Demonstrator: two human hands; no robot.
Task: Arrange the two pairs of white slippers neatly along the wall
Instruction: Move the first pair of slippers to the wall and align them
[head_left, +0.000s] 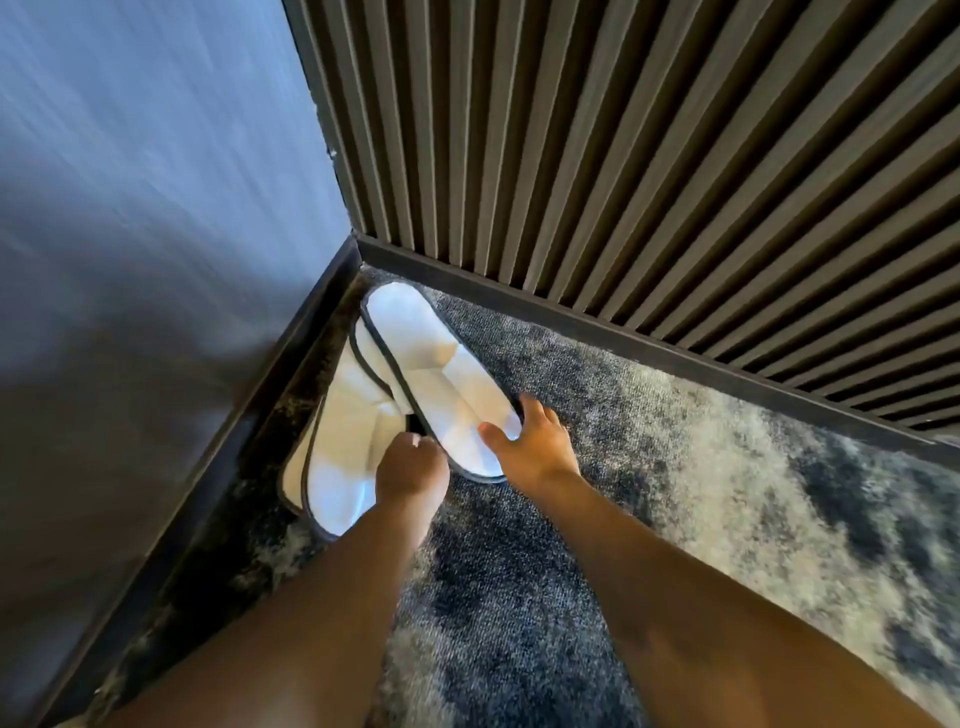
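Observation:
White slippers with dark piping lie overlapped in the floor corner where two walls meet. The right-hand slipper (436, 374) lies on top, its toe near the corner. My right hand (530, 441) grips its near end, thumb on the sole and fingers around the outer edge. The left-hand slippers (343, 441) are stacked against the left wall's skirting. My left hand (413, 467) rests on their near end with fingers curled under; its hold is hidden from view. How many slippers are in the stack cannot be told.
A smooth grey-blue wall (156, 208) stands at the left, a dark ribbed slat wall (649, 156) at the back right, both with dark skirting (623, 332). Mottled blue-grey carpet (701, 493) spreads to the right along the slat wall.

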